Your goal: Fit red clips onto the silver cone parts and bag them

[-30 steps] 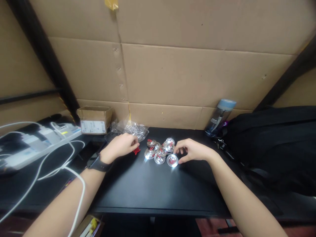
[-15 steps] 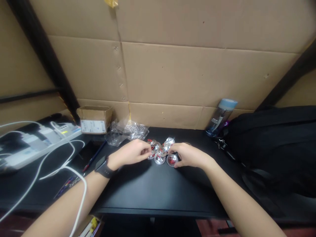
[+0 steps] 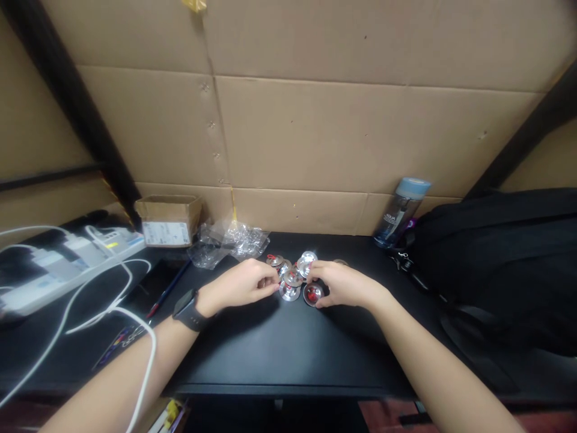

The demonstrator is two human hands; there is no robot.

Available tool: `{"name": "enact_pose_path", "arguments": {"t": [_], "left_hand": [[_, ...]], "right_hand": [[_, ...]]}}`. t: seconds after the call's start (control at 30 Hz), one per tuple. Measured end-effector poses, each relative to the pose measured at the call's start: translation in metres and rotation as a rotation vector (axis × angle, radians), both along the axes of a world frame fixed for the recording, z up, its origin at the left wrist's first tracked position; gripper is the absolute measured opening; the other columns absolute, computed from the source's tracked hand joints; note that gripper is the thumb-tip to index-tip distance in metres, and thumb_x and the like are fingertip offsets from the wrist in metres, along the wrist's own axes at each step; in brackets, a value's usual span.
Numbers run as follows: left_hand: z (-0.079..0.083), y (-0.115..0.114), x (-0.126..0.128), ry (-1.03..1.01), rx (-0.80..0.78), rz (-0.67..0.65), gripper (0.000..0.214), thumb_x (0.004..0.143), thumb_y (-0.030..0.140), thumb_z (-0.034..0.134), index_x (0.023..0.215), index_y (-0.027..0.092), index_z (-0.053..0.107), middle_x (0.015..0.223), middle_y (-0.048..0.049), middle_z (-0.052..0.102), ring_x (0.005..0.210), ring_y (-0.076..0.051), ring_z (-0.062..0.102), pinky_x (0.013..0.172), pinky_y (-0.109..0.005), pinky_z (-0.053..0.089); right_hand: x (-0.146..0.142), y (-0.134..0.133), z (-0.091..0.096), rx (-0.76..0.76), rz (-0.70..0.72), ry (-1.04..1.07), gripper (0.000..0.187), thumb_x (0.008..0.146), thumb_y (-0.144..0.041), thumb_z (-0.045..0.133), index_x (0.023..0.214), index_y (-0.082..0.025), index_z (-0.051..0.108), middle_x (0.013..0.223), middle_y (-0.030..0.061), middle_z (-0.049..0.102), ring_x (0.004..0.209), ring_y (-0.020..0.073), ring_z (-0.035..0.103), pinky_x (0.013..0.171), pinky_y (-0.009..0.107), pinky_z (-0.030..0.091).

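Several small silver finger cymbals [image 3: 289, 291] with red cords lie overlapping in a cluster on the black desk. At the left edge of this cluster is my left hand [image 3: 252, 282], its thumb and forefinger pinched close together; whatever lies between the tips is hidden. My right hand [image 3: 336, 285] curls in from the right, with its thumb and fingers at the edge of one finger cymbal [image 3: 312, 294] that shows its hollow side and red cord. Another finger cymbal [image 3: 307, 264] rests just beyond my right fingertips. Part of a further disc [image 3: 341, 262] shows behind that hand.
Crumpled clear plastic [image 3: 232, 243] and a small open carton [image 3: 169, 222] lie behind on the left. A white power strip [image 3: 81, 270] with cables is at far left, one cable crossing my left forearm. On the right stand a blue-capped bottle [image 3: 401, 213] and a black bag [image 3: 500, 270].
My left hand has shifted slightly right, over the cymbal at the cluster's left edge, which is now covered. My right hand stays about where it was. The view has moved slightly.
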State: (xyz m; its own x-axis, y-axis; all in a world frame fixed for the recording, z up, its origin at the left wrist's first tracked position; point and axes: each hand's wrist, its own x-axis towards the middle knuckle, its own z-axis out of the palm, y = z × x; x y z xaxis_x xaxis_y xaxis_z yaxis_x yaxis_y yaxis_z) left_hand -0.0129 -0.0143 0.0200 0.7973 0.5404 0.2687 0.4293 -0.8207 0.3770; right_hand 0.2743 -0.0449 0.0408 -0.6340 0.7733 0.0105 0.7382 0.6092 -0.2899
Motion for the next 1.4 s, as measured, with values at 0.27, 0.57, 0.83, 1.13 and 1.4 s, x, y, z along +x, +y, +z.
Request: {"name": "enact_pose_path", "arguments": {"t": [0.27, 0.57, 0.83, 1.13, 1.4], "left_hand": [[-0.004, -0.001, 0.002, -0.013, -0.009, -0.012, 0.02, 0.099, 0.025, 0.058, 0.085, 0.017, 0.069, 0.075, -0.0007, 0.067, 0.064, -0.012, 0.054, 0.065, -0.024, 0.038], [-0.002, -0.012, 0.011, -0.081, -0.431, -0.127, 0.024, 0.098, 0.037, 0.063, 0.105, 0.018, 0.077, 0.091, -0.0046, 0.078, 0.073, -0.014, 0.068, 0.065, -0.022, 0.048], [-0.021, -0.011, 0.026, -0.515, -0.698, -0.002, 0.032, 0.098, 0.042, 0.066, 0.107, 0.013, 0.073, 0.085, -0.0065, 0.075, 0.078, -0.018, 0.07, 0.079, -0.031, 0.055], [-0.022, -0.01, 0.028, -0.55, -0.675, 0.034, 0.03, 0.092, 0.042, 0.073, 0.1, 0.013, 0.071, 0.084, -0.0039, 0.071, 0.074, -0.015, 0.063, 0.074, -0.028, 0.052], [-0.02, -0.01, 0.026, -0.533, -0.664, 0.025, 0.031, 0.097, 0.045, 0.065, 0.092, 0.014, 0.065, 0.081, -0.0032, 0.069, 0.074, -0.015, 0.064, 0.072, -0.027, 0.05]], "right_hand": [[0.003, 0.002, 0.001, -0.111, -0.031, 0.081, 0.022, 0.074, -0.013, 0.082, 0.081, -0.021, 0.063, 0.071, -0.0062, 0.061, 0.064, 0.0111, 0.054, 0.06, 0.023, 0.034], [-0.015, -0.006, -0.005, 0.027, -0.006, 0.499, 0.013, 0.087, -0.021, 0.074, 0.08, -0.02, 0.063, 0.071, -0.0024, 0.064, 0.062, 0.0118, 0.059, 0.061, 0.023, 0.046], [-0.038, -0.013, -0.018, 0.405, 0.053, 0.684, 0.008, 0.089, -0.018, 0.067, 0.085, -0.023, 0.062, 0.102, 0.0076, 0.066, 0.087, 0.019, 0.066, 0.073, 0.031, 0.056], [-0.038, -0.012, -0.02, 0.34, 0.137, 0.702, 0.013, 0.087, -0.016, 0.071, 0.085, -0.022, 0.06, 0.129, 0.0116, 0.068, 0.111, 0.0226, 0.07, 0.093, 0.037, 0.057], [-0.039, -0.014, -0.019, 0.272, 0.137, 0.7, 0.01, 0.091, -0.023, 0.072, 0.086, -0.022, 0.064, 0.13, 0.0123, 0.07, 0.111, 0.0239, 0.071, 0.094, 0.041, 0.057]]}}
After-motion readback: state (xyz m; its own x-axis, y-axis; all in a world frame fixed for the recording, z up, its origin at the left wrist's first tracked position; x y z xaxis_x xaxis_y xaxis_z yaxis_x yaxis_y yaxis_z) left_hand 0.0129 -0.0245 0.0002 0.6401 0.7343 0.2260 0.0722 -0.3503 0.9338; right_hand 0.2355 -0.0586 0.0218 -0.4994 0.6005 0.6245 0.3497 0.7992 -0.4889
